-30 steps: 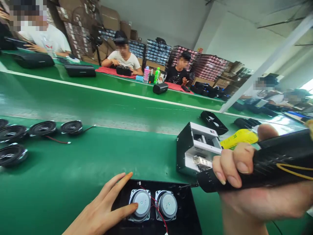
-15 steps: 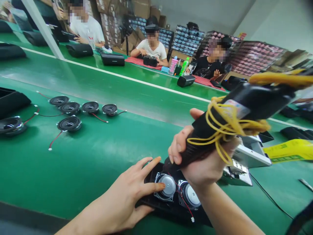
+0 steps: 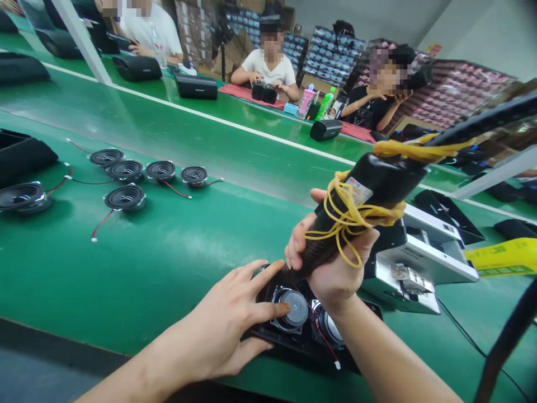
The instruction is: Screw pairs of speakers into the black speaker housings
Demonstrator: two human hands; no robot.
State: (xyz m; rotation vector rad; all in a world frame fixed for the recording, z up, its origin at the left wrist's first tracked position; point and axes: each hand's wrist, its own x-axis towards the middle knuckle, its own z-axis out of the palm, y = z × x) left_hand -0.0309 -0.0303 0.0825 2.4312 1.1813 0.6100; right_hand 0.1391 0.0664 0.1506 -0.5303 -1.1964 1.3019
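Observation:
My right hand [image 3: 335, 268] is wrapped round a black electric screwdriver [image 3: 361, 196] with yellow rubber bands wound about it. The tool slants down to the left, and its tip meets the far side of a black speaker housing [image 3: 306, 350], where my fingers hide the exact contact. My left hand [image 3: 235, 316] grips the housing's left end, thumb at the near edge and fingers across the top. One fingertip presses on the round silver back of a speaker driver [image 3: 298, 308]. Beside it sits a second driver [image 3: 331, 330], partly covered by my right wrist. A red-and-black wire ends in a white plug [image 3: 337, 365].
Several loose speaker drivers [image 3: 125, 197] with wires lie on the green table [image 3: 201, 235] at left. A metal machine [image 3: 406, 274] stands right of my hand, near yellow tape [image 3: 503, 257]. Across the table, co-workers sit among black speakers [image 3: 196, 87] and bottles [image 3: 325, 103].
The screwdriver has tipped more upright, and its rear end has moved left. My left hand keeps its hold on the housing. The view has shifted slightly. A co-worker at right has raised both hands.

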